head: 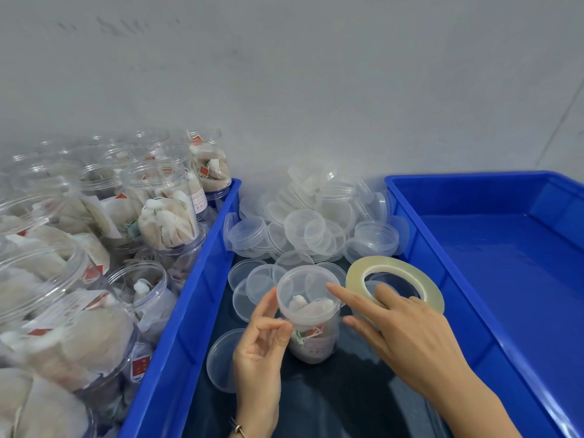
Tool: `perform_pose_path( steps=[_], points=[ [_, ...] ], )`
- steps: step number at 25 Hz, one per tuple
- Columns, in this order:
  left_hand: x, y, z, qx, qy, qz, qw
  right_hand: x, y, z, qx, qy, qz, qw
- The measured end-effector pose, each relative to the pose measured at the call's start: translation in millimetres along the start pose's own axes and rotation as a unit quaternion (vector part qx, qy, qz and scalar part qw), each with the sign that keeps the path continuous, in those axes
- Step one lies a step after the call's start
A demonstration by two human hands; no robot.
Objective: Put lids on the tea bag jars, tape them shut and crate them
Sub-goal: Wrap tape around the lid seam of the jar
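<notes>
Standing upright on the dark tabletop point(331, 403), the lidded jar point(311, 314) of tea bags is the landmark; its translucent lid point(308, 287) sits on top, tea bags and a small label visible through the wall. Left hand point(260, 352) is just left of the jar, palm toward it, fingers loosely curled with thumb and fingertips touching or nearly touching the jar's side below the lid; cannot tell if it really grips. Right hand point(407, 336) is just right of the jar, holding the tape roll point(395, 284): middle finger hooked through the roll's hole, thumb under its near edge, index finger stretched out straight with the tip at the lid's right rim. Tape roll is clear-yellowish, tilted, just right of the jar and behind the hand. Behind the jar, a heap of loose clear lids point(313, 226) against the grey wall point(316, 74), a few more lying flat just left of and behind the jar, one single lid point(221, 360) near left-front of it. Further left of the jar, a blue crate point(186, 311) crammed with open-topped tea bag jars point(164, 210), some upright, some tipped. Right of the jar, a second blue crate point(505, 248), bare blue bottom showing. Thin bracelet point(237, 428) on the left wrist.
</notes>
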State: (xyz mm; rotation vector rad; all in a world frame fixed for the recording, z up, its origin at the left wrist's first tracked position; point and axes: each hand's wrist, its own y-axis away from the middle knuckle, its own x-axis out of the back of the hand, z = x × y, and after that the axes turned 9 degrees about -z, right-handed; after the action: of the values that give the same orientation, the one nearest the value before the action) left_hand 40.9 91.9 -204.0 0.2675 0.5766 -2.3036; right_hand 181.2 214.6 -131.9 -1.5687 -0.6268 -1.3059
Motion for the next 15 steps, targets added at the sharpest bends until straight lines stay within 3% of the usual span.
perform_pose_path(
  steps=[12, 15],
  points=[
    [14.6, -16.2, -5.2, 0.022, -0.011, 0.027, 0.999, -7.7, -13.5, -3.9, -0.018, -0.051, -0.005, 0.999],
    [17.0, -24.2, -0.6, 0.013, -0.045, -0.011, 0.999, -9.3, -14.1, -2.9, -0.022, -0.056, -0.003, 0.998]
  ],
)
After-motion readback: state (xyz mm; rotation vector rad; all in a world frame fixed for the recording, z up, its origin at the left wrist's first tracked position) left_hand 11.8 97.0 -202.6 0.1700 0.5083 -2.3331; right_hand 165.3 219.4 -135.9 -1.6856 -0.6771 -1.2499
